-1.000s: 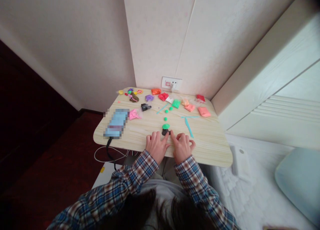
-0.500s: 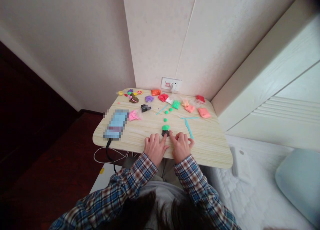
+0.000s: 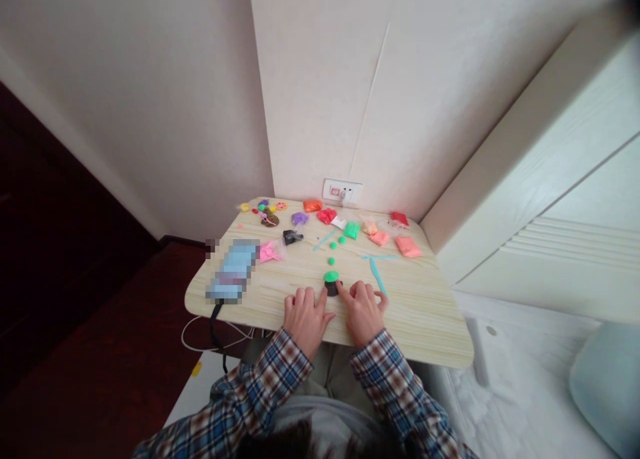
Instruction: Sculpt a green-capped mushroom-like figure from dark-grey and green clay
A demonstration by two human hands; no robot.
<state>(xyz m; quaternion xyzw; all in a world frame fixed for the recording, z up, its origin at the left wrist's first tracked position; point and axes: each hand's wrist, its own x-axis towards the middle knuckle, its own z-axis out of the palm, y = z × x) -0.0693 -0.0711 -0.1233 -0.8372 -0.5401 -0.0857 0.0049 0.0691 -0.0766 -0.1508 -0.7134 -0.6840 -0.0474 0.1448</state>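
Observation:
On the table before me lies a flat black piece of modelling clay [image 3: 333,290], with a domed green clay piece [image 3: 331,276] at its far edge. My right hand [image 3: 364,312] has its index finger stretched onto the right side of the black clay, the other fingers loosely bent. At the clay's lower left, my left hand [image 3: 305,318] rests with fingers apart, its index fingertip beside or just touching the edge. Neither hand grips anything. Beyond the dome sit several small green clay balls, the nearest green ball [image 3: 331,261] straight ahead.
Light-blue plastic tools, one a knife [image 3: 379,276], lie to the right. Clay packets, among them a green packet [image 3: 351,230], a black packet [image 3: 293,237] and a pink packet [image 3: 270,251], spread across the back. A phone [image 3: 234,270] with a cable is at left; a wall socket [image 3: 343,191] is behind.
My left index finger has drawn back from the top of the black clay to its left edge. My right index finger stays on the clay. The view has tilted up slightly.

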